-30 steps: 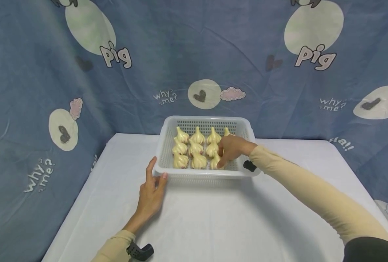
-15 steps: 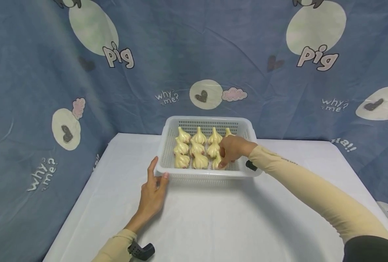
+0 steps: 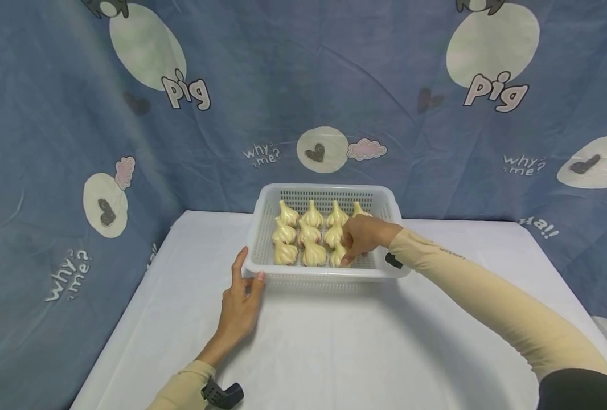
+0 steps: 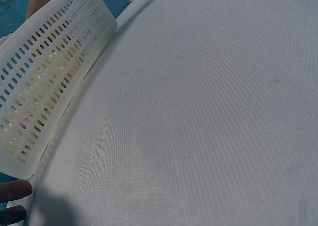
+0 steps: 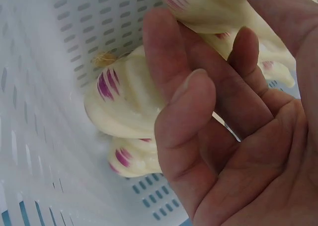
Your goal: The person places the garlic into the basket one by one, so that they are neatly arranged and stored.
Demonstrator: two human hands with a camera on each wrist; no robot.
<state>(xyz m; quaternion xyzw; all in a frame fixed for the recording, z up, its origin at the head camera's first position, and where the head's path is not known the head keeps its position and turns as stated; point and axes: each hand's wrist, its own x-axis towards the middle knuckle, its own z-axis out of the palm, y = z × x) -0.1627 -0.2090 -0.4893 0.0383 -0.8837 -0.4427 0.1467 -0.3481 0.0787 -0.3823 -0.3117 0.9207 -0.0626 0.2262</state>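
Note:
A white plastic basket (image 3: 329,273) holds several garlic bulbs (image 3: 314,254) in rows, their stems up. My left hand (image 3: 238,310) rests at the basket's front-left corner, thumb and forefinger fairly straight against it. Two of its fingertips (image 4: 16,190) show beside the basket's end in the left wrist view. Inside the basket, my right hand (image 3: 366,233) pinches a garlic bulb (image 3: 337,255) in the front row with curled fingers. In the right wrist view, this bulb (image 5: 129,94) has purple streaks, and the thumb and forefinger hide its right side.
The basket stands at the back of a table with a white cloth (image 3: 324,347), close to a blue printed curtain (image 3: 221,102). Slotted basket walls (image 5: 35,116) rise close to the right hand. Black wrist straps (image 3: 222,394) sit over beige sleeves.
The front-row bulb at my right fingers has shifted very slightly. My right hand stays about it, and my left hand keeps its place at the corner. The view has drifted a little.

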